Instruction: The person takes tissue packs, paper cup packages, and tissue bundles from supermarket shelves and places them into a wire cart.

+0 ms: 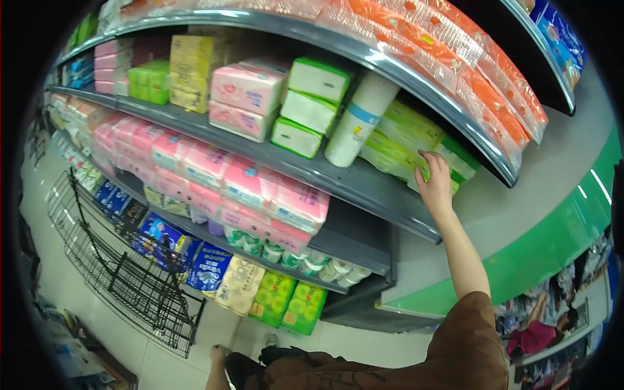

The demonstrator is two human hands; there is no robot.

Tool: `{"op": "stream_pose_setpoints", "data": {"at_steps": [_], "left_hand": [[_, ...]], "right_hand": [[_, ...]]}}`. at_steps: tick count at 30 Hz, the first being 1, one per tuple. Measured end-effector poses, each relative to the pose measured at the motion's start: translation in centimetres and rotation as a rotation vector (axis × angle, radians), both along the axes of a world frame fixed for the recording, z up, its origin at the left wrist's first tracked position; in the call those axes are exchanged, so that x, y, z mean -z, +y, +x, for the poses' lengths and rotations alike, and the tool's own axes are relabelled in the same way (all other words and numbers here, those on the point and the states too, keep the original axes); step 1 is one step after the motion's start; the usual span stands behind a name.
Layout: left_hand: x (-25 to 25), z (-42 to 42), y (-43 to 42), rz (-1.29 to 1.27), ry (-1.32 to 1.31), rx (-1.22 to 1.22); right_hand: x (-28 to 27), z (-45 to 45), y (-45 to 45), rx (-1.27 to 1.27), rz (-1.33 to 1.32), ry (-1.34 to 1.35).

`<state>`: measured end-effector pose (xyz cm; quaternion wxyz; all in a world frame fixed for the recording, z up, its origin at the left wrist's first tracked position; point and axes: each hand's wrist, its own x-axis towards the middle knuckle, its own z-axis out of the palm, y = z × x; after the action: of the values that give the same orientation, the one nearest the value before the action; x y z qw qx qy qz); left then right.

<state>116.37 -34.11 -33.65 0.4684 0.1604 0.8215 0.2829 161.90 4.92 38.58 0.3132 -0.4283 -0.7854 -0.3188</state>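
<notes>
My right hand (434,175) reaches onto the upper shelf at its right end. Its fingers are bent and apart, at the front of a green tissue pack (396,153); I cannot see a firm grip around it. Just left of that pack leans a tall white roll with a blue band (357,120). White tissue packs with green edges (312,104) are stacked beside the roll. Low by my body hangs my left hand (219,353), small in view, and its fingers are too unclear to read.
Pink tissue packs (247,185) fill the shelf below. Orange packs (429,45) lie on the shelf above, whose metal edge (390,62) overhangs my reach. A black wire rack (123,273) stands at left. Green toilet roll packs (304,307) sit near the floor. Another person (536,335) is far right.
</notes>
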Motion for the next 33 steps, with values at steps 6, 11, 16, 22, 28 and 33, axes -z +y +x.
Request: {"op": "stream_pose_setpoints", "data": {"at_steps": [6,11,16,22,28,33], "left_hand": [[-12.6,6.6,9.0,0.295,-0.472,-0.002],[-20.9,10.2,11.3,0.435,-0.527,0.128],[-29.5,12.4,14.0,0.567,-0.549,0.365],[-42.6,15.4,21.0,0.849,-0.685,0.556],[-51.5,19.5,27.3,0.862,-1.437,0.470],[-56.8,21.6,30.8,0.888,-0.779,0.776]], "right_hand": [[-0.7,-1.5,7.6,0.119,0.092,-0.350],[-2.3,-1.7,9.0,0.112,0.058,-0.204],[-2.6,-1.6,5.6,-0.151,0.049,0.018],[-1.1,-4.8,-5.1,-0.237,-0.083,-0.105],[5.7,-3.9,-15.1,-0.383,-0.335,-0.234],[11.9,-3.1,-13.8,-0.239,-0.440,-0.264]]}}
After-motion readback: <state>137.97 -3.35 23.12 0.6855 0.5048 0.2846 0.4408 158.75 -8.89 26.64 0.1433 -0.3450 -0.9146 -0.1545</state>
